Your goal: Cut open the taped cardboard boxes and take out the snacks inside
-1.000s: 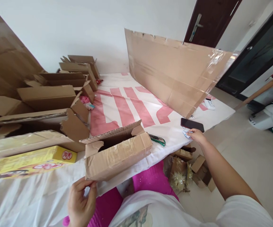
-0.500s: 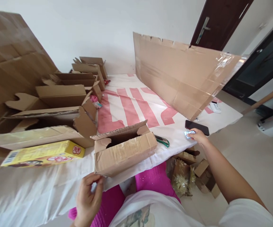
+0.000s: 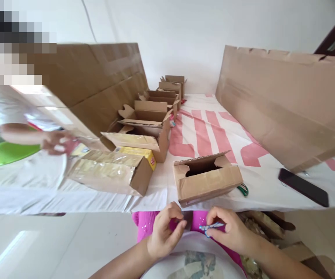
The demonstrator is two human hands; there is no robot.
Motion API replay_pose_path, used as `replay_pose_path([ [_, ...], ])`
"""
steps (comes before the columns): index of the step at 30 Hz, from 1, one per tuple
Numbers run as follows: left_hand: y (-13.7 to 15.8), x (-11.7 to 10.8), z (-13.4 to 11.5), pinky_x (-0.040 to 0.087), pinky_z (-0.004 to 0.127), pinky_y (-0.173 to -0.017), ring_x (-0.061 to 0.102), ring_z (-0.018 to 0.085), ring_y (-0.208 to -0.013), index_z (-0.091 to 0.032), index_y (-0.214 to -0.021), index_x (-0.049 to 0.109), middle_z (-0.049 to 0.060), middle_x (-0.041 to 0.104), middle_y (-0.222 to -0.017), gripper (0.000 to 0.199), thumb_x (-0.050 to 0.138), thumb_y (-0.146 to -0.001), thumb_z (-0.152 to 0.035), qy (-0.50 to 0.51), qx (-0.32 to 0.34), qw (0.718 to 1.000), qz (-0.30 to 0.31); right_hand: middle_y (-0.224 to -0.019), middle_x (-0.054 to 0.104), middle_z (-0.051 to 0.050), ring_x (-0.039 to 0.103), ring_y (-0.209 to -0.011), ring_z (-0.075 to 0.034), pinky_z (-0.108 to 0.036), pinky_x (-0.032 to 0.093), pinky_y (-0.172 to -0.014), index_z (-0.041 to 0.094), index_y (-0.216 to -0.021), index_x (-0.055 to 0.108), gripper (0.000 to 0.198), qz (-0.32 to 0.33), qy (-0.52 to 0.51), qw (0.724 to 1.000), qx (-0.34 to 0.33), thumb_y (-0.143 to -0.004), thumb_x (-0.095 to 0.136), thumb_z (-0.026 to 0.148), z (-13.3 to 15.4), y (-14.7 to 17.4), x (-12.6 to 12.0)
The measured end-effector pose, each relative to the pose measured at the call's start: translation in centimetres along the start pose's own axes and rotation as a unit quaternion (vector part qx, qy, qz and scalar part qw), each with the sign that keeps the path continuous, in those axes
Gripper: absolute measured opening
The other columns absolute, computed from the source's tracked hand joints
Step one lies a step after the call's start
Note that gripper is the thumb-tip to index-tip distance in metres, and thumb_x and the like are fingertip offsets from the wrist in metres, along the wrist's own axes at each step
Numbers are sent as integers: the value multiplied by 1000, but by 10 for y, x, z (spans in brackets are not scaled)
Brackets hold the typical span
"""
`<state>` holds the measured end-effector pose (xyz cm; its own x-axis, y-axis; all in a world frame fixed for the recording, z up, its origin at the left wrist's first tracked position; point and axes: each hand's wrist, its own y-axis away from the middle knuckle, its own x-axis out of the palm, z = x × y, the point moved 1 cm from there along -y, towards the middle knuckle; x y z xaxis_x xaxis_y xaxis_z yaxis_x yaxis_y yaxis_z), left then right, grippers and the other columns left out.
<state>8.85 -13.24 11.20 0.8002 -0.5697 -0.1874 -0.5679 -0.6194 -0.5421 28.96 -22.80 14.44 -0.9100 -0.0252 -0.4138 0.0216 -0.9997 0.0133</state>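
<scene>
My right hand is closed in a pinch on a small blue-and-white wrapper, held over my lap just off the table edge. Facing it, my left hand has curled fingers with a gap between thumb and forefinger, and I see nothing in it. Directly beyond both hands, a small open cardboard box sits at the table's edge, its flaps up and its inside dark. A green utility knife pokes out from behind the box's right end.
Several open boxes line the left side, near a yellow carton and a taped box. Large cardboard panels stand on both sides. A phone lies right. At far left, a co-worker's hand holds something blurred.
My right hand has brought the wrapper from beside the phone to above my lap. My left hand has left the box's corner. The view has swung left, showing a co-worker.
</scene>
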Motion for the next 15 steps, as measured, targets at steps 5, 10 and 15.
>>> replay_pose_path([
  [5, 9, 5, 1, 47, 28, -74, 58, 15, -84, -19, -98, 49, 4, 55, -93, 24, 67, -83, -25, 214, -249, 943, 46, -78, 61, 2, 59, -72, -13, -23, 46, -68, 22, -81, 54, 15, -27, 22, 994, -100, -78, 60, 9, -15, -25, 50],
  [10, 21, 1, 18, 38, 20, -61, 50, 8, -69, -17, -79, 51, -2, 53, -74, 27, 72, -62, -10, 210, -383, 899, -25, -81, 59, 1, 58, -75, -14, -24, 46, -69, 23, -83, 52, 23, -41, 32, 991, -126, -72, 57, 3, -23, -39, 80],
  [15, 28, -33, 24, 37, 21, -51, 51, 10, -54, -16, -65, 54, -3, 56, -59, 27, 70, -45, -9, 260, -452, 847, -101, -84, 59, 1, 59, -73, -13, -23, 49, -67, 23, -89, 53, 28, 19, 32, 993, -114, -70, 59, 3, -24, -48, 95],
])
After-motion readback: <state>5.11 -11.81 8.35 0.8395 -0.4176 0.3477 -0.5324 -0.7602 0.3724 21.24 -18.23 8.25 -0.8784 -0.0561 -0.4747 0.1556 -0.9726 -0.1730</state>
